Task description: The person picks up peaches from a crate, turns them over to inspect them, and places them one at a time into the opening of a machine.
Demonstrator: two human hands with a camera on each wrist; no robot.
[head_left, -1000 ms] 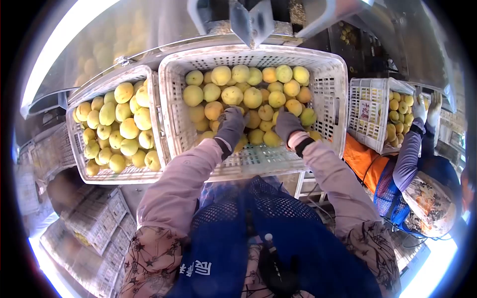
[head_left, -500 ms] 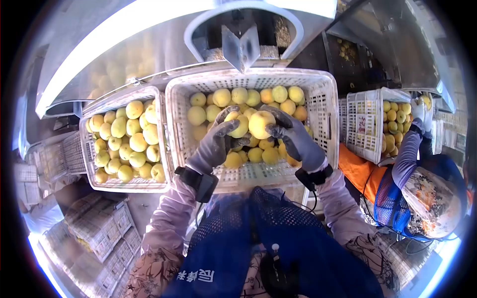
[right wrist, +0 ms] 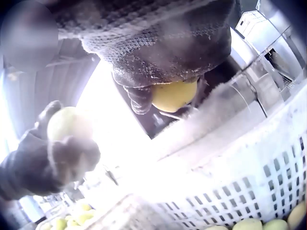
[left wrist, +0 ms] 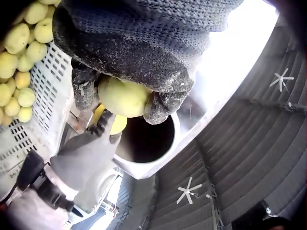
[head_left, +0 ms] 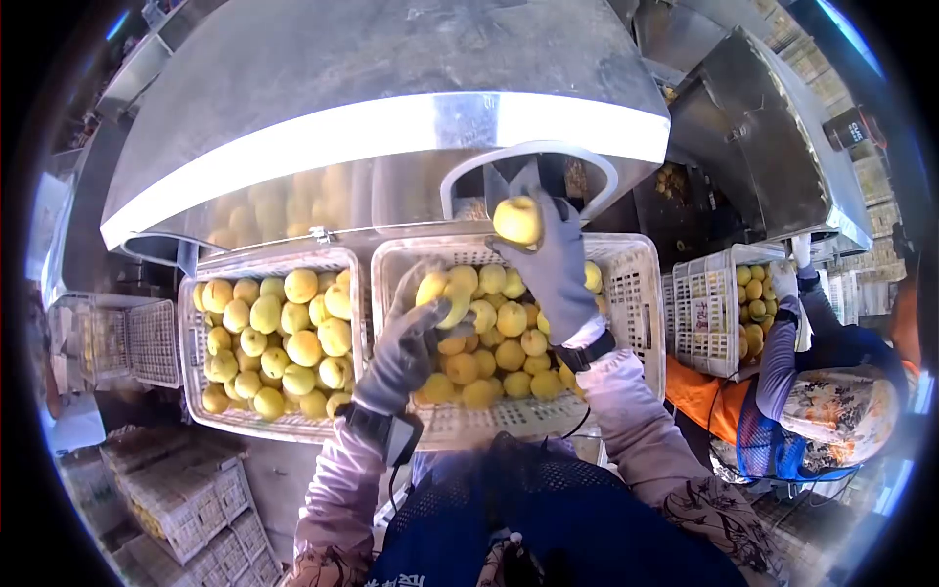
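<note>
Both hands wear grey gloves with darker, dusty fingers. In the head view, the left hand (head_left: 399, 354) grips a yellow-green fruit (head_left: 453, 305) above the middle crate (head_left: 636, 293); the left wrist view shows this fruit (left wrist: 123, 97) between thumb and fingers. Further forward, the right hand (head_left: 559, 274) holds a yellow fruit (head_left: 516, 221) at the framed opening (head_left: 608, 181) of the metal machine. The right wrist view has that fruit (right wrist: 175, 96) under the curled fingers, with the left hand (right wrist: 53, 160) and its fruit (right wrist: 69, 125) to the side.
A second crate (head_left: 357, 284) full of fruit stands at the left, against the middle one. The metal housing (head_left: 391, 68) spans the far side. At the right, another person's sleeve (head_left: 773, 362) reaches towards a further crate (head_left: 685, 313) of fruit.
The hands rose from the fruit, each with one, and have now parted. The right hand moved forward to the opening; the left stayed over the crate. The head view shifted towards the machine.
</note>
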